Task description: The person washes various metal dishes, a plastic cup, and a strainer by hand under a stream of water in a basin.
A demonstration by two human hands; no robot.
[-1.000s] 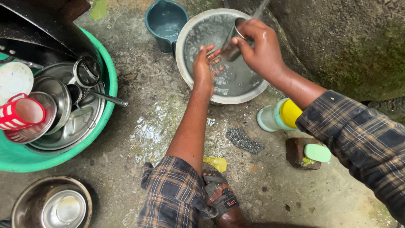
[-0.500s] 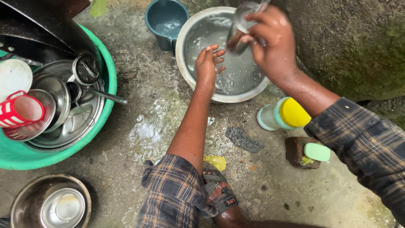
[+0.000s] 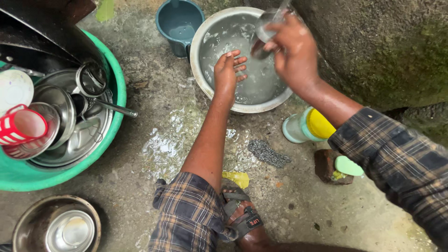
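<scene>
My right hand (image 3: 295, 52) grips a steel tumbler (image 3: 263, 33), tilted with its mouth down over a wide steel basin (image 3: 205, 32) that holds a little water. My left hand (image 3: 227, 73) hovers flat over the basin's near side, fingers spread, holding nothing, just left of the tumbler. Both forearms are wet, and plaid sleeves are pushed up on them.
A teal mug (image 3: 178, 23) stands left of the basin. A green tub (image 3: 112, 116) at left holds steel dishes, a ladle and a red cup. On the wet concrete lie a steel scrubber (image 3: 269, 153), a yellow-capped bottle (image 3: 308, 126) and a soap bar on a brick (image 3: 347, 165). Steel bowls (image 3: 56, 226) sit bottom left.
My right hand lifted the tumbler and tipped it over the basin. My left hand drew slightly back and stayed open over the water.
</scene>
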